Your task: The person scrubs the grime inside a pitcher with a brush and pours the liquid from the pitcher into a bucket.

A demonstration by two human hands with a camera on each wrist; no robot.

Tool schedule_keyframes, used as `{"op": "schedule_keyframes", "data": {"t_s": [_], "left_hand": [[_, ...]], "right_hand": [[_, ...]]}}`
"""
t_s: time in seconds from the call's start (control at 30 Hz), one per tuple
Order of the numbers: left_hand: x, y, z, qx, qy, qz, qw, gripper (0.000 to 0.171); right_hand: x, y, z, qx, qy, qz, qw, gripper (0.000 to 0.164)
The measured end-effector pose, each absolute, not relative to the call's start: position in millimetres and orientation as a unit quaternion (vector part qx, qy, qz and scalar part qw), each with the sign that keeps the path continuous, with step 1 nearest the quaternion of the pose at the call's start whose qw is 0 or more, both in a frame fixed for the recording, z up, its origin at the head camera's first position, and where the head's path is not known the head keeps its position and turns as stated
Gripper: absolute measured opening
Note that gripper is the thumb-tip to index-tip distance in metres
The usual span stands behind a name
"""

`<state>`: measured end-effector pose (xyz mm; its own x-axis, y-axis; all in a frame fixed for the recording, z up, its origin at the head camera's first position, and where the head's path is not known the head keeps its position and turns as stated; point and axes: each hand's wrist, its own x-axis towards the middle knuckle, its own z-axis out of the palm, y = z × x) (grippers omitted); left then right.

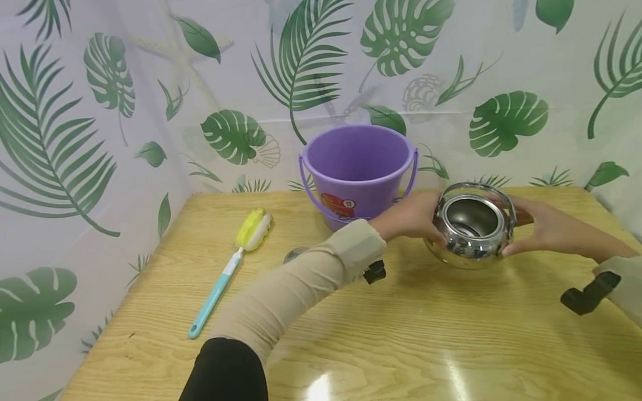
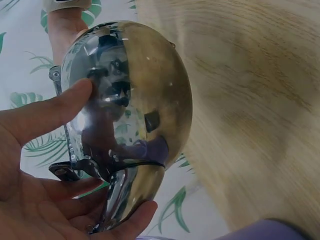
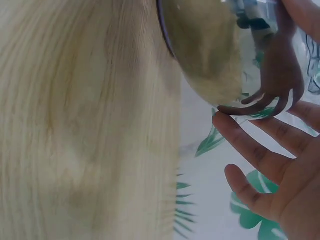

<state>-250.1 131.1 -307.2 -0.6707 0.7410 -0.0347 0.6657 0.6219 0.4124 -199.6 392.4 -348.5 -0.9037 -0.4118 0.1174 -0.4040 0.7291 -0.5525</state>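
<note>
A shiny metal kettle (image 1: 468, 234) with its top opening uncovered and its handle raised is between both hands at the right of the table. My left hand (image 1: 412, 217) grips its left side. In the left wrist view the thumb presses the polished body, and the other fingers (image 2: 132, 220) curl around the spout (image 2: 122, 192). On the opposite side my right hand (image 1: 546, 225) holds the body between thumb and fingers; the right wrist view shows spread fingertips (image 3: 222, 122) against the curved wall. Whether the kettle's base touches the table is unclear.
Behind the left hand stands a purple bucket (image 1: 351, 189) with its handle down. A sponge-headed brush (image 1: 225, 275) with a turquoise handle lies on the wooden table (image 1: 401, 345) at left. A small round greyish object (image 1: 295, 254) is partly hidden by the left sleeve. Leaf-patterned cloth (image 1: 225, 83) hangs behind.
</note>
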Motion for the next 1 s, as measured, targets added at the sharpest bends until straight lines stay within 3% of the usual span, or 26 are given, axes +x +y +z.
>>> {"op": "schedule_keyframes", "data": {"t_s": [0.3, 0.73, 1.0], "left_hand": [[-260.8, 148.9, -321.3, 0.365, 0.903, 0.181, 0.139, 0.065], [-274.2, 167.3, -336.4, 0.35, 0.907, 0.177, 0.154, 0.052], [-280.5, 176.5, -346.1, 0.342, 0.91, 0.177, 0.151, 0.049]], "right_hand": [[-208.5, 408.0, -360.1, -0.19, 0.929, -0.312, 0.057, 0.093], [-220.6, 424.1, -373.5, -0.151, 0.923, -0.337, 0.106, 0.086], [-228.9, 432.7, -385.0, -0.188, 0.892, -0.397, 0.103, 0.086]]}}
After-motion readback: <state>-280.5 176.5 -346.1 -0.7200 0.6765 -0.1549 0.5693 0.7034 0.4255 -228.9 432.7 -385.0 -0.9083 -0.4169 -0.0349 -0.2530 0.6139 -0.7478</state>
